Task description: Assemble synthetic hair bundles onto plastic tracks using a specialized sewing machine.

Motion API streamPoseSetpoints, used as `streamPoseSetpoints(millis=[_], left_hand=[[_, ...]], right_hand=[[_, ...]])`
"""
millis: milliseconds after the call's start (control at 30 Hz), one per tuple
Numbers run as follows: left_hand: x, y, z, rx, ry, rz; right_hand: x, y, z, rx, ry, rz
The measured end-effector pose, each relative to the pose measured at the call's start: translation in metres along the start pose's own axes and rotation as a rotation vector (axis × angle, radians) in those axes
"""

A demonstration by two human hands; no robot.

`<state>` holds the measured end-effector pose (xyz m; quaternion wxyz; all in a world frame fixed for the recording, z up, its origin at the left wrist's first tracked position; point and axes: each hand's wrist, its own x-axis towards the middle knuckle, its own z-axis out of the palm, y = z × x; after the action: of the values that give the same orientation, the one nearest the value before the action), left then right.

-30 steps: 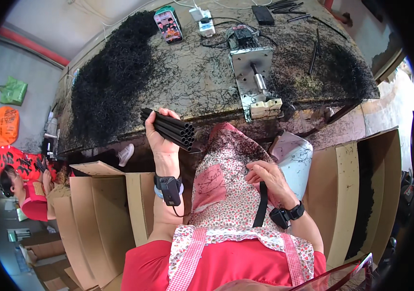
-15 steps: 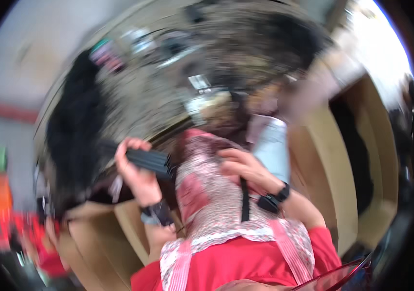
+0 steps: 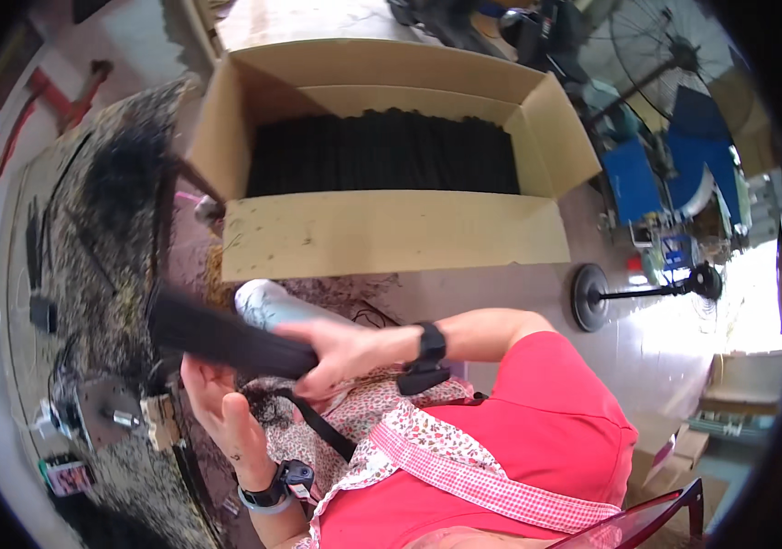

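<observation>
Right hand [image 3: 345,352] is wrapped around the near end of a motion-blurred bundle of slim black tubes [image 3: 235,339] pointing towards ten o'clock; left hand [image 3: 231,416], loosely spread, is just below it, contact not determinable. In my judgement, sound handling calls for a firm wrap and tube ends kept flush. At twelve o'clock stands a long brown cardboard box [image 3: 391,233]; at nine, a grey, fibre-littered bench [image 3: 80,302]. Against the earlier frame, the bundle has passed from left hand to right, and the view has turned rightward.
</observation>
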<state>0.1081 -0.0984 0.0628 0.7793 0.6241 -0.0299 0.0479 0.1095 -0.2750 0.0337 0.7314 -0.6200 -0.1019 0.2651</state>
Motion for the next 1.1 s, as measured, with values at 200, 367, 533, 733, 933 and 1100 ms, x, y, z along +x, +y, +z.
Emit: streamPoseSetpoints(millis=[200, 367, 533, 733, 933, 1100], left_hand=[[0.023, -0.015, -0.011, -0.047, -0.081, -0.252], [0.006, -0.045, -0.054, -0.078, 0.059, -0.434], [0.005, -0.061, -0.065, -0.07, 0.153, -0.532], [0.012, -0.057, -0.05, -0.082, 0.149, -0.58], [-0.017, -0.049, -0.091, -0.121, 0.167, -0.608], [-0.086, -0.003, -0.151, -0.117, 0.255, -0.543]], right_hand=[[-0.095, -0.067, -0.15, -0.003, 0.682, 0.089], [-0.17, -0.055, -0.268, -0.267, 1.117, 0.37], [-0.221, 0.004, -0.327, -0.159, 1.249, 0.675], [-0.238, 0.059, -0.359, -0.239, 1.1, 0.784], [-0.28, 0.121, -0.377, -0.419, 0.72, 0.852], [-0.27, 0.079, -0.411, -0.749, 0.828, 0.95]])
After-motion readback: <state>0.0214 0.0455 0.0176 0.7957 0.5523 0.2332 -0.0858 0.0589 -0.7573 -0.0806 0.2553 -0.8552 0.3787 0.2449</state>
